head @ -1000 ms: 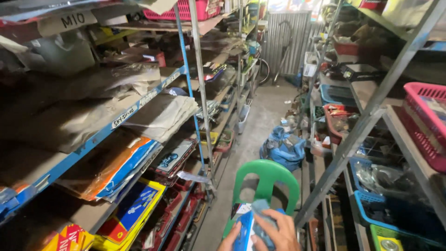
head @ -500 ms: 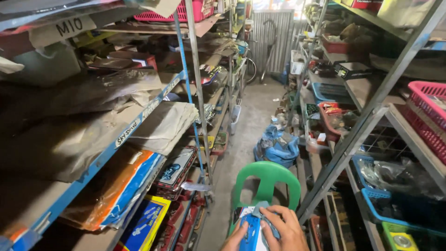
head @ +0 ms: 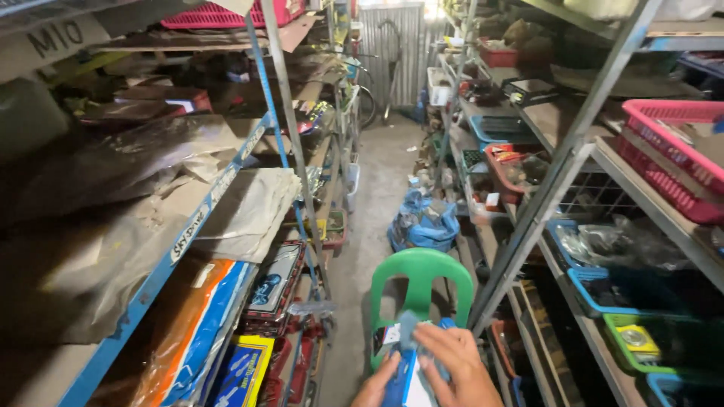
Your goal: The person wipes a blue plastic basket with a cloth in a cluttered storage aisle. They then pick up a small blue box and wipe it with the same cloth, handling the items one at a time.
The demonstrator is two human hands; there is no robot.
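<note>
Holding a blue-and-white packet [head: 407, 377] low over the green chair [head: 419, 290], the left hand [head: 375, 388] grips its side while the right hand [head: 452, 362] pinches its top. Packet appears unopened; handling looks barely begun.

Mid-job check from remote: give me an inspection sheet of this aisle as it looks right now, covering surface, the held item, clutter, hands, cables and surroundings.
Surface: concrete floor, narrow strip between shelving.
Job's things: blue and white packet, held low at the frame's bottom edge, partly cut off.
Clutter: green plastic chair just beyond the packet; blue bag on the floor further down.
Hands: left hand under the packet; right hand on top, fingers pressing it.
Cables: nothing seen.
Surroundings: left shelf rack with flat packaged goods; right shelf rack with pink basket; corrugated metal door at the far end.
</note>
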